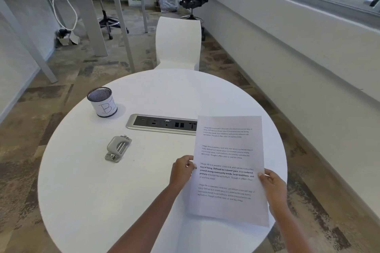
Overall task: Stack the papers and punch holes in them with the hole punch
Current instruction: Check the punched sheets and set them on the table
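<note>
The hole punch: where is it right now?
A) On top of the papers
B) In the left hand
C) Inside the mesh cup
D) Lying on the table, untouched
D: the hole punch lies alone on the table, while both hands, left and right, hold the papers by their side edges.

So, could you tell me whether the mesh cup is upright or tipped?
Upright: the cup stands on its base, open rim facing up.

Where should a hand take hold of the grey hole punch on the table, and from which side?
Probably the raised lever of the hole punch, gripped across its narrow width from above. It lies flat on the table with open space around it, left of the left hand.
</note>
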### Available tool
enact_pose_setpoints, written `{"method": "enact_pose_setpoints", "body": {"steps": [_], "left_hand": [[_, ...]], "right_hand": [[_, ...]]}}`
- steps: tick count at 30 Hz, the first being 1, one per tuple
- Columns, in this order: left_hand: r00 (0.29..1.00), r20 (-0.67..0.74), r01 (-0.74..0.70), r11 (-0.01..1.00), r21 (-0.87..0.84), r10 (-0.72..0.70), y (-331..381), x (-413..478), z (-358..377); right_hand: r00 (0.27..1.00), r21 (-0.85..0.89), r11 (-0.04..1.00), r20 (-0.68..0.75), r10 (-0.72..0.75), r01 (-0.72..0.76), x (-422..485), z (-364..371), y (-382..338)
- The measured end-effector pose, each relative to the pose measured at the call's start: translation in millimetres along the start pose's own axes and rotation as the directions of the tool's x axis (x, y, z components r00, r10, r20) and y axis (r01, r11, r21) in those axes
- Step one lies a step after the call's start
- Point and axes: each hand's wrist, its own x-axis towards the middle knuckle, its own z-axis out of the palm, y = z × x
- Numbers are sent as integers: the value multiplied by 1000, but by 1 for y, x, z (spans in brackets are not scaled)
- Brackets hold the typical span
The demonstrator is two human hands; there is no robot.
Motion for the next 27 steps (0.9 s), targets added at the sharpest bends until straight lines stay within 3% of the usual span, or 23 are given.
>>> {"method": "enact_pose_setpoints", "body": {"steps": [10,17,22,27], "left_hand": [[996,42,74,996,42,-76,-4,0,44],[998,48,-44,960,276,32,-9,-3,57],[989,95,-144,881,452,113,-11,-8,59],[981,112,-192,812,550,157,-14,-11,58]], "right_hand": [[994,-134,985,-17,104,-105,30,-15,18],[991,-219,967,-5,130,-128,38,-16,28],[999,-270,962,-12,49,-50,32,-17,31],[995,-495,863,50,-84,98,29,-16,36]]}}
